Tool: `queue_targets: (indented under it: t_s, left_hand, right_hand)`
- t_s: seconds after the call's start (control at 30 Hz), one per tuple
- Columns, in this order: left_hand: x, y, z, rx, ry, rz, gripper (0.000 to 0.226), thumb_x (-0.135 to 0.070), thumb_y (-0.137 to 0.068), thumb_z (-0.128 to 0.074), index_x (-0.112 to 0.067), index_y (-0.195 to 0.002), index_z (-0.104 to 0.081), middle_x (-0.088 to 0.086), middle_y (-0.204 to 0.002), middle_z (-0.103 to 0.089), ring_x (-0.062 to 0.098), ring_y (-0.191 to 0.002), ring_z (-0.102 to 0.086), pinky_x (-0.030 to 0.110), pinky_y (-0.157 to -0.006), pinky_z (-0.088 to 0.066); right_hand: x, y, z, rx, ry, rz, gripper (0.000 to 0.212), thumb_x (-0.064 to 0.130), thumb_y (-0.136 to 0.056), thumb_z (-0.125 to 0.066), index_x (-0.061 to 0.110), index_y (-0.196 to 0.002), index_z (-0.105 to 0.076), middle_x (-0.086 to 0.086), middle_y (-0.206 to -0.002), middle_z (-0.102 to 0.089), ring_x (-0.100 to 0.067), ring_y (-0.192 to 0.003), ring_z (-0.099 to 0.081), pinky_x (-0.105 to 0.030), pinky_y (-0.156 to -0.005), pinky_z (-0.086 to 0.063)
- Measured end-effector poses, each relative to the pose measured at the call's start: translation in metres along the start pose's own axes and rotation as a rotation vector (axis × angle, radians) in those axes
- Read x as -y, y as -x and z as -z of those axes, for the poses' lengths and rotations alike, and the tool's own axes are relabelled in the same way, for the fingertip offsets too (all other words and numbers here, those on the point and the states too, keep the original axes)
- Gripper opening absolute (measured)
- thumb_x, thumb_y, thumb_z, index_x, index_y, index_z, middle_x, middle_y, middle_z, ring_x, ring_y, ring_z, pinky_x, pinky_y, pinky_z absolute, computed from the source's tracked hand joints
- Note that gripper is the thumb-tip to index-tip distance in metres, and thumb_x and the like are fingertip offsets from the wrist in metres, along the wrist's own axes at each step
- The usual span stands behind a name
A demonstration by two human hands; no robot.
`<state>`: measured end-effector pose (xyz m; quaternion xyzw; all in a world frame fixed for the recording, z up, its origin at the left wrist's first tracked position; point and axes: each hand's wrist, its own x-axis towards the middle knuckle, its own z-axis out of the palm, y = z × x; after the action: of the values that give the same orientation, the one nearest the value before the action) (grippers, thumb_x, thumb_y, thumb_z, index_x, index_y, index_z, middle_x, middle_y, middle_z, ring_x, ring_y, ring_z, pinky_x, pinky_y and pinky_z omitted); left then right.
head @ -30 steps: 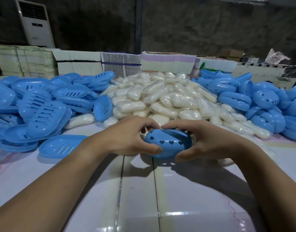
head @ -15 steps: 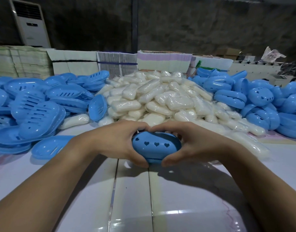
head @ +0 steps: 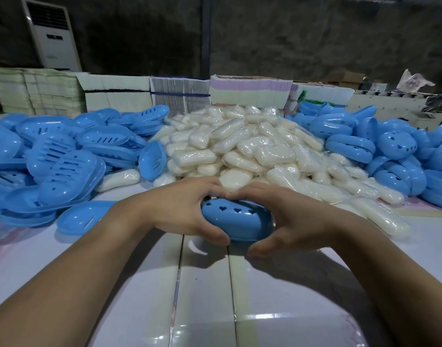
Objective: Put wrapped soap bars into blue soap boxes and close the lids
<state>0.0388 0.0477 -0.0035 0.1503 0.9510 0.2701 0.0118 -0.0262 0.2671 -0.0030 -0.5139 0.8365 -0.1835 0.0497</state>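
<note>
Soap bars (head: 242, 146) heaped mid-counter (head: 204, 296) behind my hands; open trays (head: 64, 161) left, closed boxes (head: 390, 156) right, paper stacks (head: 184, 93) behind.

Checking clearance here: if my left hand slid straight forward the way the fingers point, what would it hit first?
Probably the pile of wrapped soap bars just beyond the left hand, which now clasps the blue soap box; depth is uncertain.

A tall white floor-standing air conditioner (head: 52, 36) stood against the dark wall, behind stacked flat paper cartons (head: 114, 93) lining the glossy white table (head: 204, 296).
</note>
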Motion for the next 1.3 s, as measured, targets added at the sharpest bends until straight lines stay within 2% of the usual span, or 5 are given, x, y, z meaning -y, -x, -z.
queue_targets:
  t_s: [0.33, 0.73, 0.93, 1.07, 1.3]
  left_hand:
    - [0.011, -0.001, 0.005, -0.147, -0.043, -0.073, 0.038, -0.037, -0.075, -0.082, -0.034, -0.11, -0.07, -0.013, -0.1, -0.068, 0.007, -0.095, -0.06, 0.031, -0.083, -0.049]
    - [0.009, -0.004, 0.001, -0.343, -0.033, -0.218, 0.03, -0.036, -0.072, -0.077, -0.029, -0.101, -0.073, -0.012, -0.087, -0.067, 0.009, -0.085, -0.06, 0.026, -0.074, -0.044]
    - [0.005, -0.008, -0.009, -0.443, -0.149, -0.345, 0.047, -0.042, -0.079, -0.076, -0.03, -0.123, -0.067, -0.025, -0.106, -0.061, 0.01, -0.097, -0.056, 0.025, -0.083, -0.043]
    - [0.014, -0.009, -0.003, -0.523, -0.073, -0.232, 0.072, -0.05, -0.072, -0.08, -0.053, -0.136, -0.047, -0.034, -0.121, -0.055, -0.004, -0.112, -0.051, 0.01, -0.085, -0.037]
    - [0.031, -0.021, -0.01, -0.448, -0.076, -0.215, 0.035, -0.061, -0.077, -0.075, -0.056, -0.11, -0.064, -0.029, -0.107, -0.066, -0.007, -0.105, -0.057, 0.024, -0.08, -0.048]
  right_hand:
    - [-0.012, -0.002, 0.003, -0.199, -0.088, 0.032, 0.039, 0.03, -0.075, -0.068, 0.024, -0.114, -0.067, 0.007, -0.091, -0.067, -0.015, -0.083, -0.062, -0.04, -0.074, -0.051]
    - [-0.018, -0.003, 0.004, -0.259, -0.322, 0.037, 0.036, 0.034, -0.084, -0.07, 0.023, -0.118, -0.065, 0.012, -0.102, -0.066, -0.007, -0.092, -0.062, -0.017, -0.074, -0.048]
    - [-0.013, -0.004, 0.006, -0.263, -0.491, -0.024, 0.038, 0.037, -0.078, -0.07, 0.04, -0.114, -0.058, 0.004, -0.106, -0.067, -0.014, -0.091, -0.066, -0.027, -0.077, -0.055]
    - [-0.019, 0.001, 0.015, -0.55, -0.284, -0.046, 0.038, 0.04, -0.078, -0.067, 0.032, -0.113, -0.059, 0.012, -0.109, -0.06, -0.004, -0.089, -0.059, -0.018, -0.077, -0.046]
    - [-0.091, 0.088, 0.052, -0.918, 0.11, -0.412, 0.042, 0.05, -0.078, -0.062, 0.04, -0.118, -0.056, 0.015, -0.111, -0.051, 0.0, -0.097, -0.051, -0.02, -0.083, -0.039]
